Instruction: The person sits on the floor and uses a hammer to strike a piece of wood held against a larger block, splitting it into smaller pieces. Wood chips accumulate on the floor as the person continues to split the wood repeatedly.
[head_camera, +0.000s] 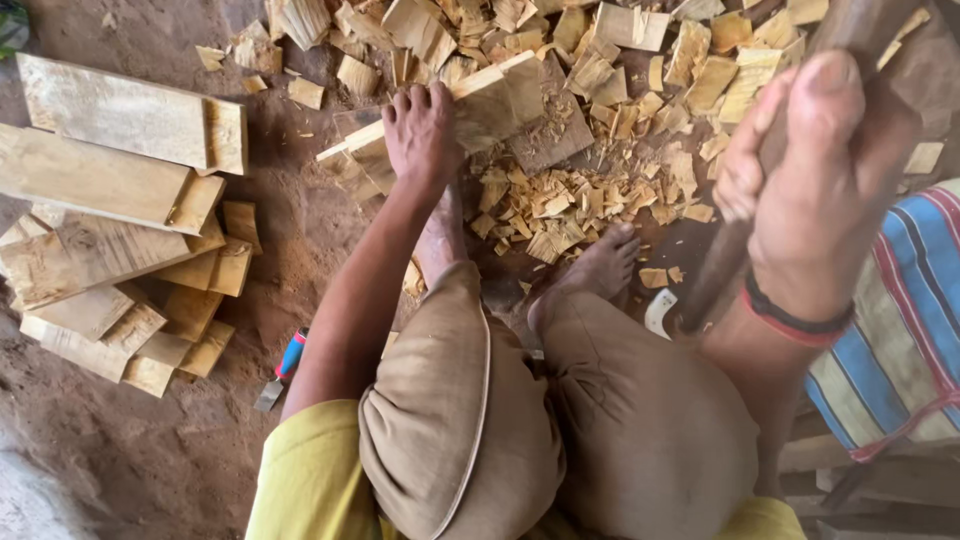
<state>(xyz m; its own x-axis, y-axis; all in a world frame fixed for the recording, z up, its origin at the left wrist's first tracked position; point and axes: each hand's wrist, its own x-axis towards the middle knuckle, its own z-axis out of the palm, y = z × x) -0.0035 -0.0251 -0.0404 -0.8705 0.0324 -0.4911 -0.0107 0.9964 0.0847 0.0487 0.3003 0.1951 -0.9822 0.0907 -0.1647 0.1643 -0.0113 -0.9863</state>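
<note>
while left fingers (415, 105) clamp plank (490, 100), right fingers (745, 160) apparently grip handle (730, 250).

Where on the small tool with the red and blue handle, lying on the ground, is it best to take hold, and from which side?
Probably the red and blue handle of the small tool, not its grey metal blade. It lies flat on the bare dirt floor, beside the left arm, handle toward the wood pile. Coming from above, fingers across the handle, looks easiest; nothing covers it.
</note>
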